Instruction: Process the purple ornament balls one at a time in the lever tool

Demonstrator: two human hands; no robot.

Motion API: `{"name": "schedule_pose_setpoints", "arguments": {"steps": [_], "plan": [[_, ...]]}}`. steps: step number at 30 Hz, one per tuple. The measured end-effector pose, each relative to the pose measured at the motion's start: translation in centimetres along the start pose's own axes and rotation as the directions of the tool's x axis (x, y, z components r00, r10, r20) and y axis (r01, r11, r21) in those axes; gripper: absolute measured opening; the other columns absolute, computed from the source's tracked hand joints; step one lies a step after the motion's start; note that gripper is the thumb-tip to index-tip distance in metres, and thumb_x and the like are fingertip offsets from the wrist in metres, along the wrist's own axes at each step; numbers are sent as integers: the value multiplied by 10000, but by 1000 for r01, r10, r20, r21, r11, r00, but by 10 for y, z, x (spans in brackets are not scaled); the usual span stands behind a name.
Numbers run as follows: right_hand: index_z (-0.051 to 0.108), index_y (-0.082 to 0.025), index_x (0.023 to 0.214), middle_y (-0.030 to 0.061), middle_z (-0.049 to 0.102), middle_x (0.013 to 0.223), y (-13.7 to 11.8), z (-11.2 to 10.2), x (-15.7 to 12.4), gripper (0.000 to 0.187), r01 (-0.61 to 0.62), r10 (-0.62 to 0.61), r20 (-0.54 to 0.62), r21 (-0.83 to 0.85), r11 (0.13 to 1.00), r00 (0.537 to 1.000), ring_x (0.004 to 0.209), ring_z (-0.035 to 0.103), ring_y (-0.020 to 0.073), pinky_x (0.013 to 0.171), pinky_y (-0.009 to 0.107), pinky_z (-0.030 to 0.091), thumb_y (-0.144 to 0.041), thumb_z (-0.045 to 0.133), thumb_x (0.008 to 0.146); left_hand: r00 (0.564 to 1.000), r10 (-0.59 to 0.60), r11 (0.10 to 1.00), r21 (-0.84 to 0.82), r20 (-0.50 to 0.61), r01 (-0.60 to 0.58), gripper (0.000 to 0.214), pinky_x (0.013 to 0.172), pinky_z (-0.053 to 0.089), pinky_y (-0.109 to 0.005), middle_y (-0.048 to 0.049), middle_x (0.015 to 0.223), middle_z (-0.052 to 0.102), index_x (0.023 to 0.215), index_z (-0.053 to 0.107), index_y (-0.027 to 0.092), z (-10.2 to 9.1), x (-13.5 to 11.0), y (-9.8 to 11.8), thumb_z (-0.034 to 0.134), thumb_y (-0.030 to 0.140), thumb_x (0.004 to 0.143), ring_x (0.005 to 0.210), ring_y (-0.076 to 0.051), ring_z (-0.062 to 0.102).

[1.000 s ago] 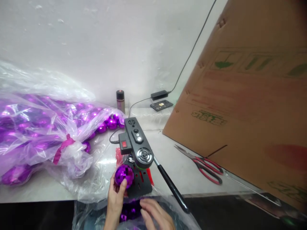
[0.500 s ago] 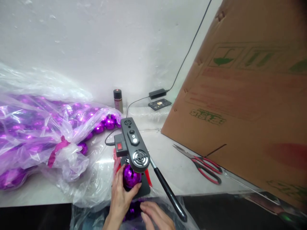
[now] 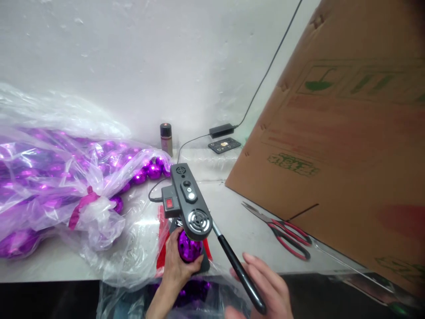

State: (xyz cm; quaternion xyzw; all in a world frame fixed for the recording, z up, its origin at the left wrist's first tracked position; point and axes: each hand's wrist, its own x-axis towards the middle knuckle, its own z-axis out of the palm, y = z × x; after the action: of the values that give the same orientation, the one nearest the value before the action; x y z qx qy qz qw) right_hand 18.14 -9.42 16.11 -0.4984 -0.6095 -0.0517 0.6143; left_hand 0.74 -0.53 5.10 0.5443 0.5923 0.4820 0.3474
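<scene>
My left hand [image 3: 177, 263] grips a shiny purple ball [image 3: 189, 247], fingers on its left side and thumb along its lower edge. The ball sits beneath the round end of a black press-like device [image 3: 191, 199] with a red switch. From its side a black lever handle [image 3: 239, 270] slopes down to the right. My right hand [image 3: 262, 288] is at the lower end of this handle, fingers apart and not wrapped round it; I cannot tell whether it touches. Below the table edge, more purple balls [image 3: 195, 292] lie in clear plastic.
Large plastic bags of purple balls [image 3: 59, 177] cover the left side. Red-handled scissors [image 3: 282, 232] lie beside a big cardboard box [image 3: 332, 146] on the right. A small bottle [image 3: 166, 139], a phone [image 3: 224, 145] and a power adapter [image 3: 222, 130] with its cable stand at the back.
My right hand has moved right, from above the balls below the edge to the lever handle. My left hand still holds the purple ball under the device. The view has shifted slightly.
</scene>
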Motion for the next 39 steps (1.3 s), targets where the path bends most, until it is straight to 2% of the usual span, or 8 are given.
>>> {"name": "schedule_pose_setpoints", "arguments": {"steps": [3, 5, 10, 13, 18, 27, 30, 39], "plan": [[792, -163, 1344, 146, 882, 1164, -13, 14, 35, 432, 108, -110, 29, 59, 992, 993, 942, 868, 209, 685, 285, 724, -532, 673, 1154, 1000, 1, 1000, -7, 11, -1, 848, 1211, 601, -710, -218, 1355, 830, 1371, 722, 169, 0, 0, 2, 961, 468, 614, 1346, -509, 768], [763, -191, 1118, 76, 869, 991, -22, 22, 56, 317, 176, -187, 89, 120, 977, 978, 804, 833, 163, 660, 257, 687, -466, 624, 1192, 1000, 5, 1000, -20, 5, -5, 859, 1204, 602, -719, -225, 1341, 831, 1362, 720, 167, 2, 0, 1, 968, 497, 608, 1335, -519, 769], [524, -233, 813, -28, 637, 721, -36, 40, 73, 425, 74, -76, 9, 138, 988, 997, 559, 574, 92, 541, 245, 470, -248, 468, 1234, 999, 41, 999, -22, -35, -42, 835, 1160, 640, -699, -204, 1294, 836, 1344, 724, 173, 7, -3, -2, 964, 464, 599, 1277, -500, 797], [464, -243, 779, -40, 556, 683, -39, 48, 67, 460, 24, -20, -30, 143, 989, 999, 550, 488, 102, 554, 278, 420, -278, 451, 1237, 997, 51, 999, -18, -53, -52, 820, 1154, 648, -697, -198, 1291, 842, 1332, 733, 179, 8, -4, -4, 967, 460, 598, 1271, -498, 805], [439, -241, 759, -58, 504, 667, -30, 56, 58, 466, 94, -70, -136, 181, 979, 988, 522, 424, 85, 531, 262, 394, -261, 461, 1225, 998, 57, 998, -13, 7, -56, 819, 1170, 646, -705, -215, 1330, 842, 1358, 745, 172, 3, -3, -9, 997, 446, 628, 1305, -511, 800], [519, -230, 734, -65, 495, 649, -16, 66, 36, 479, 60, -8, -242, 211, 976, 970, 513, 476, 87, 649, 288, 549, -196, 426, 1203, 992, 85, 996, -21, -92, -88, 826, 1221, 600, -717, -224, 1373, 830, 1392, 720, 172, 18, -12, -12, 961, 404, 636, 1359, -524, 764], [522, -224, 730, -75, 527, 654, -18, 68, 38, 497, 68, -16, -241, 208, 976, 970, 511, 484, 69, 686, 272, 563, -220, 430, 1219, 993, 70, 997, -28, -99, -73, 812, 1242, 585, -708, -218, 1388, 827, 1395, 714, 175, 20, -14, -7, 947, 404, 651, 1380, -517, 755], [446, -227, 707, -88, 462, 615, -30, 72, 53, 545, 59, -8, -266, 182, 981, 964, 491, 435, 69, 549, 228, 483, -284, 447, 1249, 994, 59, 998, -31, -91, -62, 809, 1230, 596, -718, -205, 1366, 835, 1365, 727, 191, 17, -9, -6, 959, 444, 633, 1359, -516, 771]]}}
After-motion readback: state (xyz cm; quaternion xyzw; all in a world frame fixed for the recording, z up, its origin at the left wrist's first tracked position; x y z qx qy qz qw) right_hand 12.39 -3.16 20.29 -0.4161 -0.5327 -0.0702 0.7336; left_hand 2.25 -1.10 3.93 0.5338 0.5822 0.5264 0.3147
